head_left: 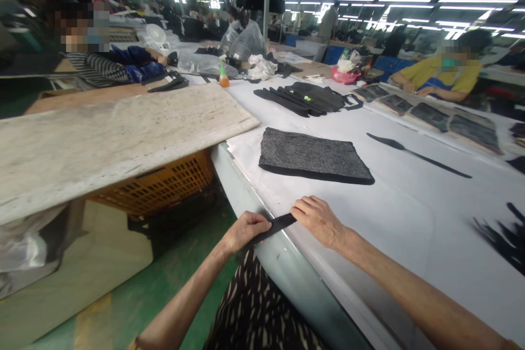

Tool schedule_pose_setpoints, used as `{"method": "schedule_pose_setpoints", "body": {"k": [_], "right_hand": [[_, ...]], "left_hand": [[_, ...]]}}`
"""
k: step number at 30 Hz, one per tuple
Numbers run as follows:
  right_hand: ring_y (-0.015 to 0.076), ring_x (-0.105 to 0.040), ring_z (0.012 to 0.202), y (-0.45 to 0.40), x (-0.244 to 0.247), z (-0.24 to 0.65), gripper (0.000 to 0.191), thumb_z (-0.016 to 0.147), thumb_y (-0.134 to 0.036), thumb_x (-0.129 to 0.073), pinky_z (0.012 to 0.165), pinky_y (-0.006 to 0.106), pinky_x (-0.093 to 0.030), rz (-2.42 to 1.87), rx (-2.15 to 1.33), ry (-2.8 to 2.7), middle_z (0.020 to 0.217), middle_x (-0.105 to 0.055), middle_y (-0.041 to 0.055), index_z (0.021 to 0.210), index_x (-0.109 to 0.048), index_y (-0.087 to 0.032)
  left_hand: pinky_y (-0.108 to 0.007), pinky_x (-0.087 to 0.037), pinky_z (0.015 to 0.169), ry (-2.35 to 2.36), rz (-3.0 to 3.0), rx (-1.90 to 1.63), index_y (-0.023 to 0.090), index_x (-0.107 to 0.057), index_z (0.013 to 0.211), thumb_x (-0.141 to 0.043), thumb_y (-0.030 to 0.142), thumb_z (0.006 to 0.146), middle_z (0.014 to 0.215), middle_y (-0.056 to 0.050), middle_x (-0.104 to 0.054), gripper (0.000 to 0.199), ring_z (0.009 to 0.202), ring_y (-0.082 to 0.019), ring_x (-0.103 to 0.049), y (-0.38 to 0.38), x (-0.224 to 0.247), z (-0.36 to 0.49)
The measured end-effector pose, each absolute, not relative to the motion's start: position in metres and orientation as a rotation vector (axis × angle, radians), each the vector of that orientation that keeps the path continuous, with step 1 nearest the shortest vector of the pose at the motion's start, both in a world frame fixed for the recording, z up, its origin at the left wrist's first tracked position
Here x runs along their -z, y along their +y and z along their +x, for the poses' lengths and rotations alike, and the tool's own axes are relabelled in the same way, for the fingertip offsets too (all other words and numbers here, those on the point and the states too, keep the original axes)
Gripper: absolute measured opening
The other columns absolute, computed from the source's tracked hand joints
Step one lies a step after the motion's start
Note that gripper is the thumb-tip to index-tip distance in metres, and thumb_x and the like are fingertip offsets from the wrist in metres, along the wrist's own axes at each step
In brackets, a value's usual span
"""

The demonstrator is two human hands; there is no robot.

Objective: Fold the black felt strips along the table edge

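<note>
Between my two hands a black fabric strip (282, 222) is stretched over the table's near edge. My left hand (247, 229) pinches one end, thumb on top, just off the edge. The other end is in the closed fingers of my right hand (318, 219), which is above the white tabletop. Just beyond them lies a dark grey ribbed fabric stack (314, 154) with a black lower edge. Farther right, a thin black strip with one wide end (418, 153) lies flat.
Black fabric pieces (305, 97) are fanned out farther back. Loose black strips (502, 238) lie at the right. A pale board (115, 136) juts in from the left above an orange crate (159, 183). Co-workers sit at left (98, 68) and right (463, 74).
</note>
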State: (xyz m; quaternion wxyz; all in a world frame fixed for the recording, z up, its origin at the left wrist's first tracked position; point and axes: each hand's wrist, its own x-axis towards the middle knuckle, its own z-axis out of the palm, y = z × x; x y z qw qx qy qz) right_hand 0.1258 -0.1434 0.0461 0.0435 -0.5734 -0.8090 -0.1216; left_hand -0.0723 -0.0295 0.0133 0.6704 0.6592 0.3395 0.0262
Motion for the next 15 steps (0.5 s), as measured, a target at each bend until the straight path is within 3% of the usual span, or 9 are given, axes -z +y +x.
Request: {"method": "schedule_pose_setpoints", "body": {"k": [8, 15], "right_hand": [[0.0164, -0.043, 0.069, -0.143, -0.029, 0.134, 0.022, 0.088, -0.003, -0.044, 0.064, 0.029, -0.032, -1.574, 0.453, -2.414, 0.073, -0.053, 0.0031, 0.073, -0.055, -0.015], [0.0158, -0.043, 0.068, -0.134, -0.023, 0.127, 0.023, 0.089, -0.003, -0.044, 0.062, 0.029, -0.033, -1.445, 0.628, -2.441, 0.07, -0.051, 0.0028, 0.075, -0.058, -0.014]], "left_hand": [[-0.023, -0.03, 0.042, 0.652, 1.351, -0.039, 0.015, -0.057, 0.056, -0.067, 0.051, 0.066, 0.047, 0.0, -0.057, 0.039, 0.038, -0.009, -0.044, -0.025, 0.001, -0.071], [-0.022, -0.028, 0.04, 0.672, 1.308, -0.006, 0.015, -0.056, 0.055, -0.069, 0.052, 0.064, 0.047, 0.0, -0.057, 0.04, 0.037, -0.009, -0.045, -0.018, 0.007, -0.079]]}}
